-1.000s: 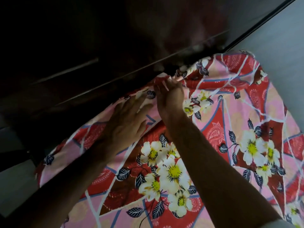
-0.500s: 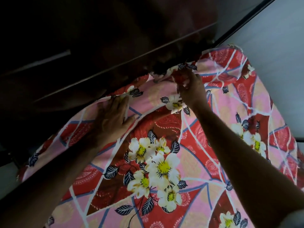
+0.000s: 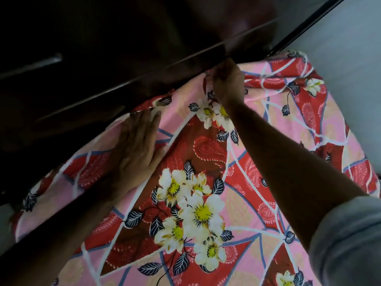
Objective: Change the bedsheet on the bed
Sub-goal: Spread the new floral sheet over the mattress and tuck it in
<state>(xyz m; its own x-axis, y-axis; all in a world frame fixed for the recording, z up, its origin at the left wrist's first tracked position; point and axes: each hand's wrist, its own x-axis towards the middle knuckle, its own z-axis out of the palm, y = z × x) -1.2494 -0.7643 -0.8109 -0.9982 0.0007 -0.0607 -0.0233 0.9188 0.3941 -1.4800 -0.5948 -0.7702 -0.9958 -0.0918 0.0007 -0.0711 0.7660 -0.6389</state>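
The floral bedsheet [image 3: 206,182] covers the bed beside the dark headboard [image 3: 123,58]. Left hand [image 3: 136,149] presses flat, fingers spread; right hand [image 3: 226,83] pinches the sheet's edge. No writing is legible.

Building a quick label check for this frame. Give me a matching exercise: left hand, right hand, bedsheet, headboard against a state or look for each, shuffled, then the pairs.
Column 1:
1. left hand
2. right hand
3. bedsheet
4. headboard

Column 2:
A. dark wood, along the top edge of the bed
B. fingers curled, bunching fabric at the edge
C. flat, fingers straight, pressing down
D. pink and red with white flowers

Pairs: 1-C, 2-B, 3-D, 4-A
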